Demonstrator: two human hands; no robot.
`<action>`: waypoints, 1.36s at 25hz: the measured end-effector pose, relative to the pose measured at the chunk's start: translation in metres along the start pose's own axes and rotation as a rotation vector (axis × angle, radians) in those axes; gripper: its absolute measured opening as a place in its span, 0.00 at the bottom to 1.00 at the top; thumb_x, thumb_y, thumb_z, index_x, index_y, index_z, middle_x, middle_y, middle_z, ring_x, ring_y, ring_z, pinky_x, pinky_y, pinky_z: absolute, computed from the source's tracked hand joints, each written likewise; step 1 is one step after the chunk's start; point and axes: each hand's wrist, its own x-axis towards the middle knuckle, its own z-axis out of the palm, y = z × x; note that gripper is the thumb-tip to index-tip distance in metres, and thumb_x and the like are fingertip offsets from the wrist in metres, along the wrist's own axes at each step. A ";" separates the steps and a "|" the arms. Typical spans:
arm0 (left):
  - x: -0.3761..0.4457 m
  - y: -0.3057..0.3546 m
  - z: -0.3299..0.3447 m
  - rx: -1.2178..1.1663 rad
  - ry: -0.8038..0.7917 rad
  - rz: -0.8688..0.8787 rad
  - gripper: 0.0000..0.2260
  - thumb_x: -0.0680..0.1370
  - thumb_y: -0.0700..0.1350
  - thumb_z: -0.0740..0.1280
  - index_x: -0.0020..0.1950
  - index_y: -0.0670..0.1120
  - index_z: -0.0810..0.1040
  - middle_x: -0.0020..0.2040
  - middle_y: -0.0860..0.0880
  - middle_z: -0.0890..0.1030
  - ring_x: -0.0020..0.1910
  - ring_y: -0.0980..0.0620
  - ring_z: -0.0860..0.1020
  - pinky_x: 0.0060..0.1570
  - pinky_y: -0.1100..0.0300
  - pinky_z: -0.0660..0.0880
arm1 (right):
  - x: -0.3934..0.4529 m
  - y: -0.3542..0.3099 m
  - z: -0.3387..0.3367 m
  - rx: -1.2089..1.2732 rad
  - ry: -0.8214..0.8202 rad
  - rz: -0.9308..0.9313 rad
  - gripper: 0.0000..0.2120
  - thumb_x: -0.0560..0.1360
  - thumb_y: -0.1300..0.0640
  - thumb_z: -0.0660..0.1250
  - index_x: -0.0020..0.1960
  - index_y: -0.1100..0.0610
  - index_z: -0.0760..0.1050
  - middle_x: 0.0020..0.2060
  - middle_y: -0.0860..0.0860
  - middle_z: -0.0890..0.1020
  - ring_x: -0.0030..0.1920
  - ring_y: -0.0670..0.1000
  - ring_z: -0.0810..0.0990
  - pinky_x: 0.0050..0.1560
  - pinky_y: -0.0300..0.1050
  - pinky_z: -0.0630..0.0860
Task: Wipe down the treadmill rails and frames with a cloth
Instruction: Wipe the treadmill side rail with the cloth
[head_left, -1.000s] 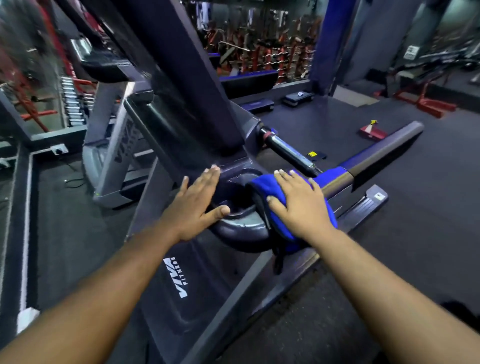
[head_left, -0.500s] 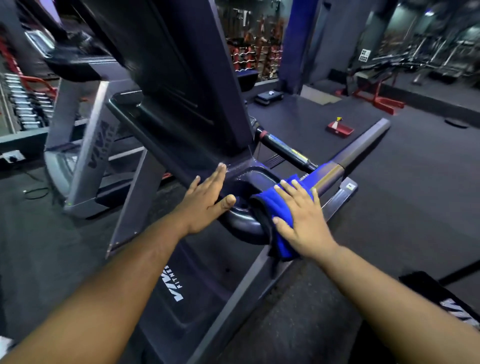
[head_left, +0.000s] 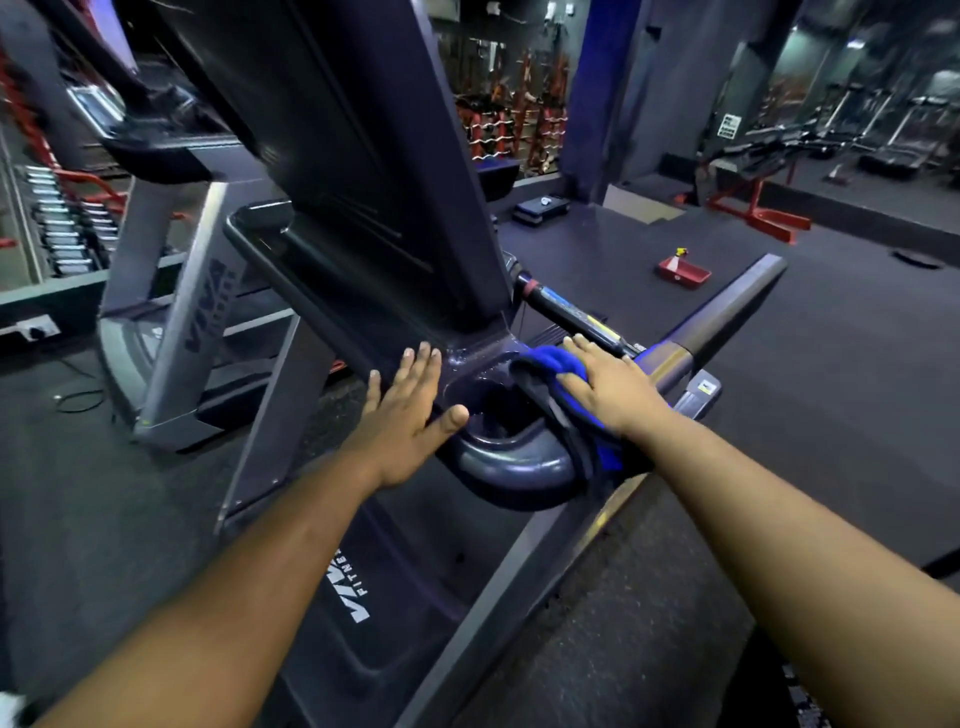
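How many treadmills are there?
2 for sure. The near treadmill is under the hands, where the cloth is. Another treadmill stands behind it on the left. More may be hidden in the dark far right.

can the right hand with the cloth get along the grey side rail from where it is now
Probably yes: the right hand presses the blue cloth at the near end of the side rail, and nothing sits on the rail beyond it.

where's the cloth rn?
Head view, right of centre: cloth lies on the treadmill rail under the right hand, beside the cup holder.
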 end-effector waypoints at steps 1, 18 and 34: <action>0.000 -0.001 0.000 -0.031 0.013 -0.012 0.53 0.63 0.82 0.33 0.80 0.51 0.37 0.79 0.56 0.34 0.76 0.60 0.31 0.76 0.46 0.32 | 0.018 -0.020 0.000 -0.006 -0.002 0.148 0.28 0.81 0.40 0.52 0.76 0.54 0.63 0.76 0.53 0.65 0.74 0.57 0.66 0.72 0.60 0.62; -0.001 -0.010 -0.007 -0.396 0.031 0.000 0.54 0.62 0.83 0.36 0.80 0.52 0.37 0.80 0.57 0.39 0.76 0.66 0.36 0.76 0.53 0.31 | 0.008 -0.105 0.014 0.001 -0.058 -0.072 0.37 0.82 0.42 0.54 0.79 0.64 0.47 0.79 0.62 0.49 0.80 0.59 0.47 0.78 0.56 0.50; 0.002 -0.008 -0.011 -0.232 -0.005 -0.004 0.54 0.62 0.83 0.33 0.81 0.52 0.40 0.81 0.57 0.41 0.77 0.63 0.35 0.76 0.49 0.33 | -0.013 -0.087 0.002 -0.099 -0.100 -0.246 0.22 0.82 0.40 0.50 0.72 0.43 0.70 0.79 0.46 0.59 0.79 0.49 0.52 0.76 0.66 0.44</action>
